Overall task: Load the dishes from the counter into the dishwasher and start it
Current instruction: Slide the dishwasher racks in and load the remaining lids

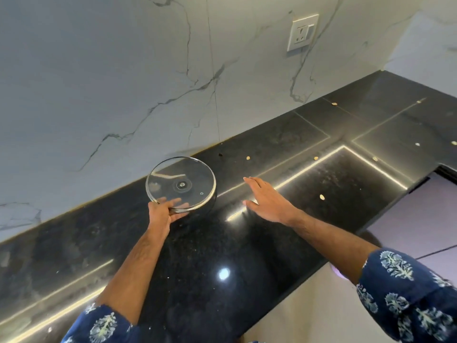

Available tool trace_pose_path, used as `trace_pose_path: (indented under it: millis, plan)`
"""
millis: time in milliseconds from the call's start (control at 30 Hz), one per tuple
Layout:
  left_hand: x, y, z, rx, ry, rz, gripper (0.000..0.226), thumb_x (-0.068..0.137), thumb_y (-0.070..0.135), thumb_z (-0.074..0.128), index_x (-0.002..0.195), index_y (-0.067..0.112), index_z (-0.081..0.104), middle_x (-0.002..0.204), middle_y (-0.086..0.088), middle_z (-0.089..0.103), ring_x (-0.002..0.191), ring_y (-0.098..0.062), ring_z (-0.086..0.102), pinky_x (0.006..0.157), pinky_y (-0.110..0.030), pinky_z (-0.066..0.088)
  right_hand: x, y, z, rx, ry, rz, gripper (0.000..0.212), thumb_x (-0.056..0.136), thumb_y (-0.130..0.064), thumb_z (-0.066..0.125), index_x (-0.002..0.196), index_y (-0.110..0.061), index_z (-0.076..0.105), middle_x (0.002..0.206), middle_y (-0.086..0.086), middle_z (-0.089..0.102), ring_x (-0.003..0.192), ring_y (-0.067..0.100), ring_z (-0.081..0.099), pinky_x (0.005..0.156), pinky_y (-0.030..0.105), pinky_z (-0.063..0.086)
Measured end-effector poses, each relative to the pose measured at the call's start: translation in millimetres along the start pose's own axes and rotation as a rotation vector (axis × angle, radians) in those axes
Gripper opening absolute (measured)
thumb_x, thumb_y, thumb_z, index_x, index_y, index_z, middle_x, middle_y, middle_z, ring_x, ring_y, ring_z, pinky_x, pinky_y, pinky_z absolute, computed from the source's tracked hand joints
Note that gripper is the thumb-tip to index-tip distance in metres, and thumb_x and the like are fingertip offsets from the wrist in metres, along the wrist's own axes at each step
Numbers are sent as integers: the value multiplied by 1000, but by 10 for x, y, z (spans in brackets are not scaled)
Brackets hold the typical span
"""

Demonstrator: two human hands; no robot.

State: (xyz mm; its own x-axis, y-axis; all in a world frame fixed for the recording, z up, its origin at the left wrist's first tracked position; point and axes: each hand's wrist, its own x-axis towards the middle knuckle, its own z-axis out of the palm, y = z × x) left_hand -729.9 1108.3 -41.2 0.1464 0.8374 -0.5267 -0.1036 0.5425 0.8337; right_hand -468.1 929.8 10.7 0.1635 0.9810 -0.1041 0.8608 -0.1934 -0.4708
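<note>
The left hand (165, 211) pinches the near rim of the glass lid (180, 184); the right hand (265, 199), just beside, is spread flat. So thin a grip could let the lid slip onto the counter (309, 179).

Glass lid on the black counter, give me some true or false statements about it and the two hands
1. The left hand grips the glass lid by its near rim. True.
2. The right hand holds a plate. False: its fingers are straight and it holds nothing.
3. The lid is tilted, underside up. True: the centre screw shows.
4. A wall socket sits on the marble wall. True.
5. Both hands grip the lid. False: only the left does; the right is apart from it above the counter.
</note>
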Motion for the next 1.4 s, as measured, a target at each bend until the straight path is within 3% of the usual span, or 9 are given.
trace_pose_path:
  millis: [167, 367, 567, 700, 867, 1033, 1200, 1267, 1400]
  plan:
    - [-325, -186, 52, 152, -272, 61, 42, 92, -13, 38, 131, 4, 40, 116, -29, 68, 91, -50, 71, 66, -52, 62, -236, 198, -67, 543, 89, 281, 72, 99, -40, 56, 157, -20, 19, 161, 3, 23, 146, 20, 27, 119, 39, 27]
    - [-895, -457, 899, 396, -835, 53, 45, 81, -4, 55, 123, 5, 44, 117, -34, 65, 86, -56, 68, 77, -61, 57, -1142, 797, -235, 1173, 259, 449, 39, 95, -39, 63, 130, -28, 52, 124, -14, 63, 122, 15, 56, 91, 30, 53]
    - [-1878, -1236, 2152, 620, -1230, -10, 33, 88, 1, 57, 118, 12, 49, 117, -29, 67, 85, -51, 71, 68, -47, 59, -3066, 1515, -370, 1517, 420, 538, 26, 97, -12, 57, 121, -11, 67, 122, 24, 67, 109, 42, 67, 84, 52, 59]
    - [-2899, -2023, 2870, 773, -1291, -156, 36, 95, 47, 53, 116, 18, 59, 111, -21, 73, 83, -42, 74, 64, -41, 59, -4601, 1759, -279, 1535, 656, 606, 28, 96, -12, 57, 122, -8, 67, 120, 25, 67, 107, 42, 67, 81, 55, 58]
    - [-4041, -3055, 3486, 808, -1417, -307, 69, 102, 59, 17, 119, 6, 59, 117, -16, 72, 96, -36, 73, 74, -49, 59, -6274, 1894, 20, 1483, 843, 717, 27, 98, -15, 57, 123, -12, 67, 119, 20, 70, 107, 39, 69, 75, 46, 62]
    - [-4936, -3890, 3868, 1026, -1667, -330, 35, 106, 27, 44, 134, 12, 56, 133, -15, 64, 88, -39, 73, 67, -50, 61, -7442, 1961, 296, 1337, 860, 695, 29, 93, -19, 66, 121, -16, 71, 122, 11, 70, 116, 28, 66, 99, 42, 54]
    - [-5686, -4546, 4232, 1386, -2171, -23, 46, 78, 16, 79, 122, 25, 68, 123, -5, 69, 101, -26, 70, 76, -48, 61, -8073, 2168, 182, 964, 716, 813, 16, 91, -11, 69, 104, -2, 73, 93, 8, 74, 89, 18, 69, 76, 28, 52]
    - [-5954, -4854, 4381, 1479, -2233, -125, 32, 84, 17, 73, 110, 35, 74, 112, -1, 73, 97, -19, 71, 76, -44, 60, -8298, 2352, 153, 874, 685, 843, 24, 89, -9, 70, 108, 5, 70, 99, 28, 69, 93, 39, 66, 81, 48, 53]
    - [-6276, -5458, 4671, 1538, -2168, -362, 27, 99, 25, 61, 125, 19, 63, 98, -4, 69, 83, -15, 67, 69, -28, 53, -8725, 2656, 143, 903, 763, 845, 36, 85, 5, 68, 113, -18, 72, 113, 6, 71, 106, 14, 66, 89, 24, 54]
